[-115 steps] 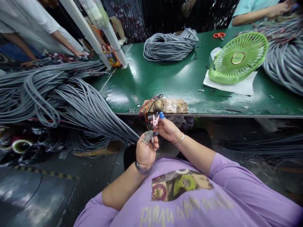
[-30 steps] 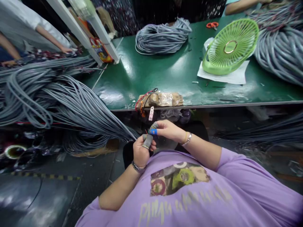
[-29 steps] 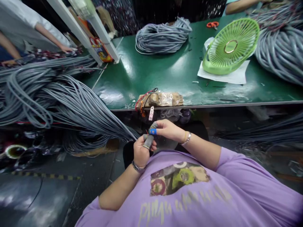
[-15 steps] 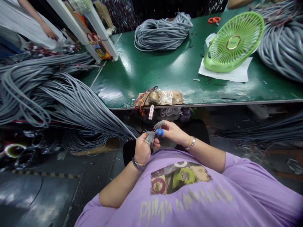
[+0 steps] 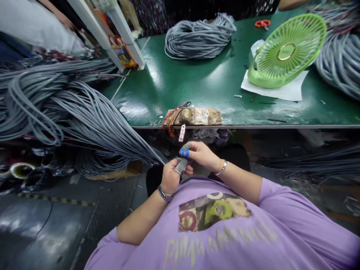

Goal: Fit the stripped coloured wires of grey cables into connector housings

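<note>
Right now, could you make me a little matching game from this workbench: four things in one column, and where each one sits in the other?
Things:
1. green fan
2. orange scissors
3. coiled grey cable
4. wooden block with red wires

Places:
A. far edge of the table, behind the fan
B. near edge of the table, just above the hands
C. on white paper, right side of the table
D. middle of the table's far side

Pairs: 1-C, 2-A, 3-D, 4-B
</note>
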Tool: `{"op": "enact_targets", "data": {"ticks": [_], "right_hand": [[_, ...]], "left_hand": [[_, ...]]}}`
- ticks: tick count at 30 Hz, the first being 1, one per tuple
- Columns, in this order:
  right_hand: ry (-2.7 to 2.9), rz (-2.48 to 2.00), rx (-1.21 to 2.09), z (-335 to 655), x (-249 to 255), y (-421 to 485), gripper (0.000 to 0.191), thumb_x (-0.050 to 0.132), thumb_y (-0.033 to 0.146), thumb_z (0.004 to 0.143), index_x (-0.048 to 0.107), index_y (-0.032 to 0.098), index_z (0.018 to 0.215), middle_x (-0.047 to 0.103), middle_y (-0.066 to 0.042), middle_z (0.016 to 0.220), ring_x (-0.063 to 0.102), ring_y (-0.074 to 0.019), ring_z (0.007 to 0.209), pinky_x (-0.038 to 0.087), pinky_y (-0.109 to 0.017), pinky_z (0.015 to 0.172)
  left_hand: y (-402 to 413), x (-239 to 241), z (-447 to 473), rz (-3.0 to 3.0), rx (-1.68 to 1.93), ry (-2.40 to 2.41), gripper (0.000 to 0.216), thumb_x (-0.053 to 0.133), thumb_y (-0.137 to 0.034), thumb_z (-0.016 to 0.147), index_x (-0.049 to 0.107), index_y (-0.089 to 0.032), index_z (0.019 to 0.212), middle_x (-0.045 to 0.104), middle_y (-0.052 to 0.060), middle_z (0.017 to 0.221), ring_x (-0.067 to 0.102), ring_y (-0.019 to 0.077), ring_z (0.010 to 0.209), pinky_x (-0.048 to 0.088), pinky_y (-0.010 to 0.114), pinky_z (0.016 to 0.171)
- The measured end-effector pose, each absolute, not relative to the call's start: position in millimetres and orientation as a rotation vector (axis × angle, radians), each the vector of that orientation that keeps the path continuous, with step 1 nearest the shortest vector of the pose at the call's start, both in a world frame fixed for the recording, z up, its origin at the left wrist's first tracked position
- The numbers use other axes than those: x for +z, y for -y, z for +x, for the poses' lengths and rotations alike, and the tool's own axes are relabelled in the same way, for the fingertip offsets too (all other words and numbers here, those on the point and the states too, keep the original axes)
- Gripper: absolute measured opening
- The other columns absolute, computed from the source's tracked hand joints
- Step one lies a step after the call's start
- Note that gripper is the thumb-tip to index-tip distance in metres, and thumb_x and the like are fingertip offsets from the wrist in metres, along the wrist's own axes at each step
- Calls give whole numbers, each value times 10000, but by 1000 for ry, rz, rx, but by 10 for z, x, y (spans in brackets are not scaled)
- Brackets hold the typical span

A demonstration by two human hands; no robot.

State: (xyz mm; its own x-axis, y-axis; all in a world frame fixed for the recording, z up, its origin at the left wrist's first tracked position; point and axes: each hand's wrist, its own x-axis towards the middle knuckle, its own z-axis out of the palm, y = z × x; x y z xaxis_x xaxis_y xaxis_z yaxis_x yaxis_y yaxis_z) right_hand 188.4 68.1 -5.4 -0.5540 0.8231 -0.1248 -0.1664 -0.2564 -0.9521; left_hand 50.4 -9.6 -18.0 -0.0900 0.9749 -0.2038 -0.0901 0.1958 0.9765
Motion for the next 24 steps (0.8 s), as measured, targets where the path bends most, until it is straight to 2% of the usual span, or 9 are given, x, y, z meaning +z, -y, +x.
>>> {"op": "enact_targets", "data": {"ticks": [3,6,11,20,24], "right_hand": [[1164,-866,1924,1897,-74,-693,359,714,468,702,603,142,804,515,47,612,418,-58,519,355,-200,506],[1190,-865,1978,1915,-60,-694,391,735,469,679,614,140,852,550,30,663,445,-66,549,359,-202,507],[1252,-879,1928,1871,-31,-668,346,778,405,637,595,138,760,574,25,648,473,-78,572,355,-214,525],[1140,-961,1808,1824,-119,-625,375,825,426,577,609,145,700,600,-6,672,477,-96,586,357,-232,514],[1159,-864,1847,1872,-108,-598,391,842,429,565,591,150,675,565,18,616,456,-90,568,376,-236,528]], "left_hand": [[77,-179,516,846,1284,-1281,285,681,-414,775,674,-130,765,699,51,623,642,148,496,515,242,491],[51,-174,513,804,1290,-1270,284,691,-411,764,659,-130,740,688,43,599,632,143,476,512,239,478],[29,-191,510,807,1272,-1291,290,687,-416,768,623,-138,711,684,35,599,631,138,482,503,230,479],[-18,-144,553,683,1421,-1333,334,694,-462,740,613,-137,744,664,21,574,619,136,468,471,223,454],[-62,-76,557,598,1448,-1312,350,719,-466,695,608,-136,734,637,8,531,594,129,433,447,214,422]]}}
